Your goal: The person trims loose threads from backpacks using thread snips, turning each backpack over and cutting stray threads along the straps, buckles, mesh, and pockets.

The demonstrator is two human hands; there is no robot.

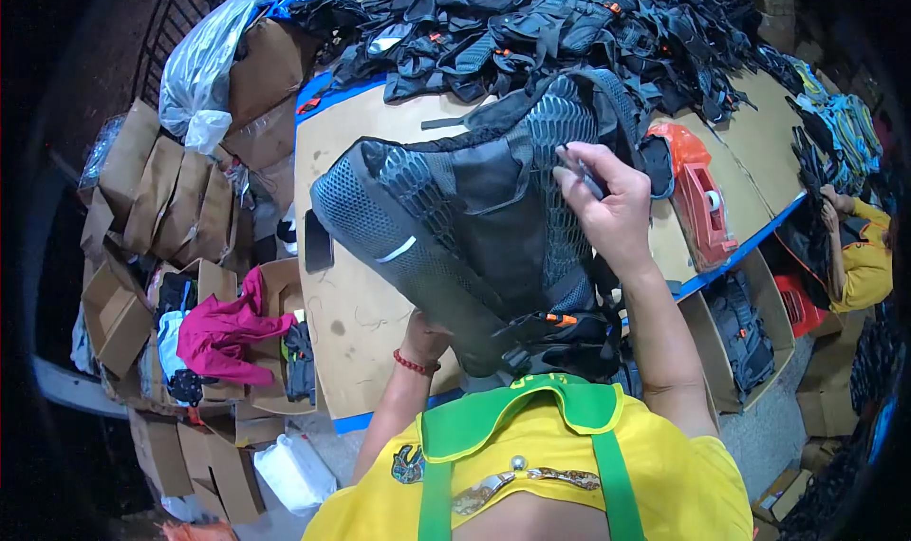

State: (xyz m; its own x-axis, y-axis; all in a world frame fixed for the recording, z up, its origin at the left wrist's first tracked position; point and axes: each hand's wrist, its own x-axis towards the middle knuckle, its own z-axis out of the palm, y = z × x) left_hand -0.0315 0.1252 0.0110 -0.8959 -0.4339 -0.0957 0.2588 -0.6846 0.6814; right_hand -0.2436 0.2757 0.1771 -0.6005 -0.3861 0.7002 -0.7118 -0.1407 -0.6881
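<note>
A dark grey and black backpack [474, 209] with mesh panels and an orange clip stands tilted in front of my body, over the cardboard-covered table. My left hand [425, 340], with a red bead bracelet at the wrist, is at the lower left edge of the backpack and grips it there; most of its fingers are hidden behind the fabric. Above the right padded mesh panel, my right hand [615, 199] is closed around a small dark metal tool [594, 186], whose kind I cannot make out. Its thumb and fingertips are close to the mesh.
Black straps and bags [569, 38] are heaped along the table's [356, 351] far side. A red tape dispenser [702, 218] sits at right, a phone [318, 240] at left. Cardboard boxes [119, 323] and magenta cloth [232, 337] flank the table. Another person [859, 256] works at far right.
</note>
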